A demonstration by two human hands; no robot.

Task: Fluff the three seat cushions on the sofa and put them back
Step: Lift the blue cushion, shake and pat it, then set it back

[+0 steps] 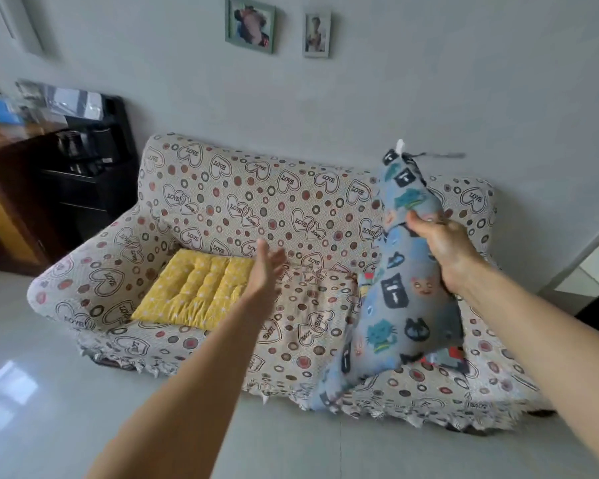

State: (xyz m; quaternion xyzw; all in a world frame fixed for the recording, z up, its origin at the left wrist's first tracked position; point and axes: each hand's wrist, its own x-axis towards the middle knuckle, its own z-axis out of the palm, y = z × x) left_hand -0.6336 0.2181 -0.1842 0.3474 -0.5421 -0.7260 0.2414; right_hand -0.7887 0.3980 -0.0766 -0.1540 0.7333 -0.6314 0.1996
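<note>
A sofa (pixel 229 202) under a beige cover printed with hearts and circles fills the middle of the view. A yellow quilted cushion (pixel 196 292) lies flat on its left seat. My right hand (pixel 440 247) grips a blue cushion with cat prints (pixel 391 305) by its edge, holding it upright above the right seat. Under it a further patterned cushion (pixel 453 357) shows partly, red and dark. My left hand (pixel 267 267) hovers with straight fingers over the middle seat, holding nothing and apart from the blue cushion.
A dark cabinet (pixel 83 174) and a wooden sideboard (pixel 7 209) stand left of the sofa. Two framed pictures (pixel 249 24) hang on the wall behind. Pale tiled floor (pixel 66 392) lies in front of the sofa. A doorway (pixel 595 264) shows at the right.
</note>
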